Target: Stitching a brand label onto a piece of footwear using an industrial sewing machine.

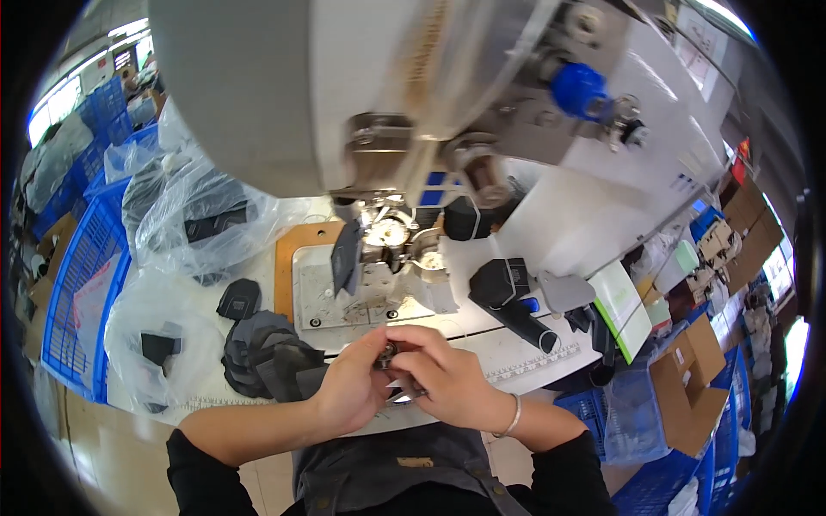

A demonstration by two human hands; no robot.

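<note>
My left hand (pixel 348 389) and my right hand (pixel 452 384) meet in front of the sewing machine (pixel 232 95), near the table's front edge. Both are closed, fingertips pinching a small round metal part (pixel 387 354) that looks like a bobbin case; the fingers cover much of it. Another bit of shiny metal shows below it between the hands, too hidden to name. Beyond them is the machine's lit metal plate (pixel 344 305) in a wooden surround. A dark grey fabric piece (pixel 346 256) stands near the needle area. To the left lies a heap of dark grey fabric pieces (pixel 268 357).
Clear plastic bags (pixel 202 202) with dark pieces cover the table's left side, beside a blue crate (pixel 82 292). Black sewn pieces (pixel 501 282) and a green-edged white box (pixel 621 311) lie to the right. Cardboard boxes (pixel 688 387) and more blue crates stand below the table's right end.
</note>
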